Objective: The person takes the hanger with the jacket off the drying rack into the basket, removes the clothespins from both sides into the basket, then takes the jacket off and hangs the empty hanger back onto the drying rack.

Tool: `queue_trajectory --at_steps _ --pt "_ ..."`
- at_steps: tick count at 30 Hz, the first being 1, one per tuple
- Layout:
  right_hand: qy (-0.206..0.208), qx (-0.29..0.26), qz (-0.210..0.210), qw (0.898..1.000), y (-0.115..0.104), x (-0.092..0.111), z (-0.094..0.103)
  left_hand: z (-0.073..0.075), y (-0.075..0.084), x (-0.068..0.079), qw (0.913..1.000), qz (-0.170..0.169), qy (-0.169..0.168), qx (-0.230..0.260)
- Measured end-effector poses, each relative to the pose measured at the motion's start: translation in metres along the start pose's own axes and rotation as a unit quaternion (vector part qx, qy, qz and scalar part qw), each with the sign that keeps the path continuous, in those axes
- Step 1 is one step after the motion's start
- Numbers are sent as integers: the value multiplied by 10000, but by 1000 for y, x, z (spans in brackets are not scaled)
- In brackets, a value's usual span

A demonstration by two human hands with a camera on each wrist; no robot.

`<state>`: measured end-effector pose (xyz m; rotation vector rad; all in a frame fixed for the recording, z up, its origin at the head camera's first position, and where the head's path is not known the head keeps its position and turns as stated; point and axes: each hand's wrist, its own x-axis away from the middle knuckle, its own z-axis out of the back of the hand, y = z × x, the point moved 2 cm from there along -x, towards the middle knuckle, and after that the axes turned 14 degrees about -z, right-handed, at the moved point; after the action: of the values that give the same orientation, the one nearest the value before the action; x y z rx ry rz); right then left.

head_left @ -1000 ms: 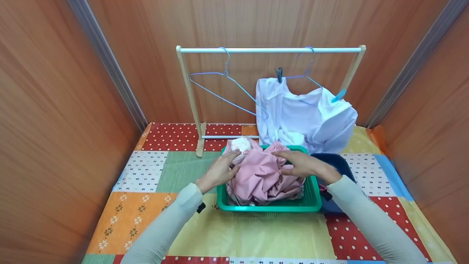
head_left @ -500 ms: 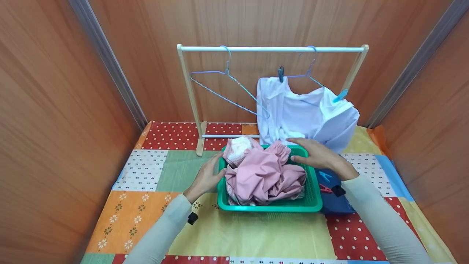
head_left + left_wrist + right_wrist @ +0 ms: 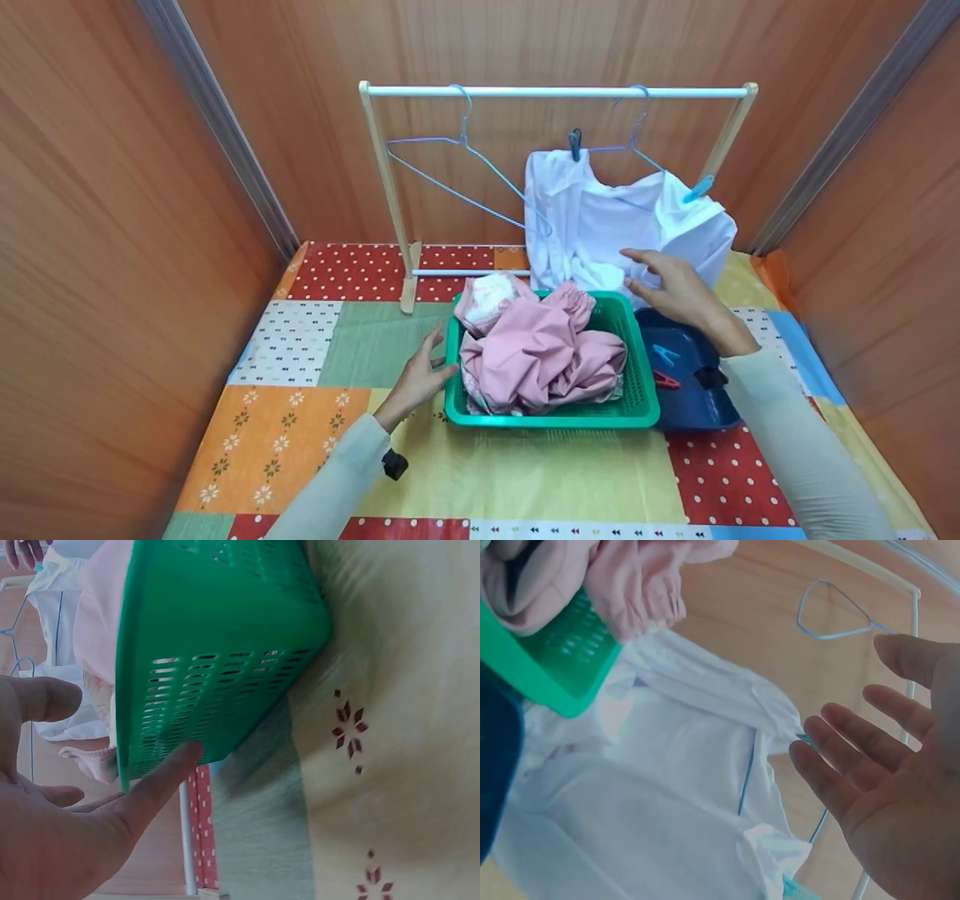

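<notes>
My left hand (image 3: 417, 379) is at the left side of a green plastic basket (image 3: 555, 421), thumb at the rim and fingers along the outer wall. Crumpled pink cloth (image 3: 529, 349) fills the basket, with a white and pink bundle (image 3: 487, 300) at its back left corner. My right hand (image 3: 679, 292) hovers with spread fingers in front of a white shirt (image 3: 619, 217), holding nothing. The shirt hangs from a hanger (image 3: 632, 142) on a rack, held by a black clothespin (image 3: 575, 144) and a blue clothespin (image 3: 698, 188). In the right wrist view the right palm shows bare.
A small drying rack (image 3: 525, 92) stands at the back, with a bare hanger (image 3: 463, 141) on its left. Right of the basket, a navy tray (image 3: 690, 405) holds a blue clothespin (image 3: 664, 355) and a red clothespin (image 3: 666, 381). Wooden panels enclose the back and sides.
Both hands have left the pink cloth. The left moved out to the basket's left side; the right moved up and right toward the white shirt, uncovering more of the navy tray.
</notes>
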<state>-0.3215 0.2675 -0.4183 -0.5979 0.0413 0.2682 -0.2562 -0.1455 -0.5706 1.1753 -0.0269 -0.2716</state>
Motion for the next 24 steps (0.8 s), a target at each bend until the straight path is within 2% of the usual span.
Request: queue_trajectory --at_steps 7,14,20,24 --pt "588 -243 -256 9976 13 -5 19 -4 -9 3 9979 398 -82 509" --pt "1148 -752 -499 9893 33 -10 33 -6 -17 5 9908 773 106 1108" --pt "1707 -833 -827 9783 58 -15 45 -11 -20 4 9883 692 -141 1353" --pt "2033 -883 -1021 9698 69 -17 52 -11 -19 3 9896 566 -111 1315"
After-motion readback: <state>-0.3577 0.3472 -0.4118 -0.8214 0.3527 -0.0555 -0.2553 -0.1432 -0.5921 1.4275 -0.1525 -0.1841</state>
